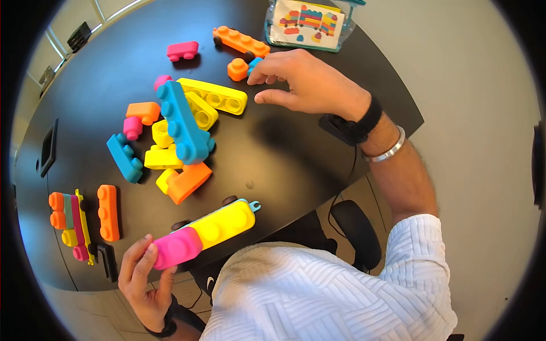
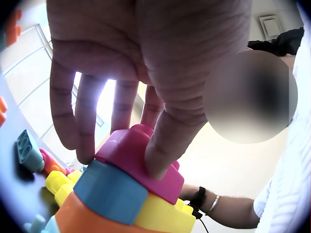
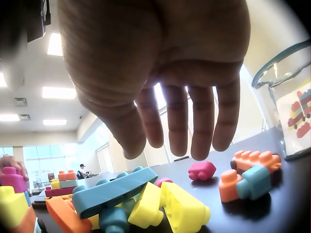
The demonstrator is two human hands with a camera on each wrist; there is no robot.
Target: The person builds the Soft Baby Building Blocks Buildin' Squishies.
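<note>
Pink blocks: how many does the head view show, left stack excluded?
4: one pink block in the left hand, one left of the orange wheeled block, one partly behind the long blue block, one by an orange block. More may hide.

Bright | ceiling lights [image 3: 59, 92] | shadows on tabletop [image 1: 278, 182] | 2 wrist views backlit | head view fisheye-curved, black-edged

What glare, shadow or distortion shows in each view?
Head: curved edges, dark corners, shadow on the table near the right hand; left wrist: glare behind the left hand, blurred round patch at right; right wrist: palm dark, ceiling lights washed out.
</note>
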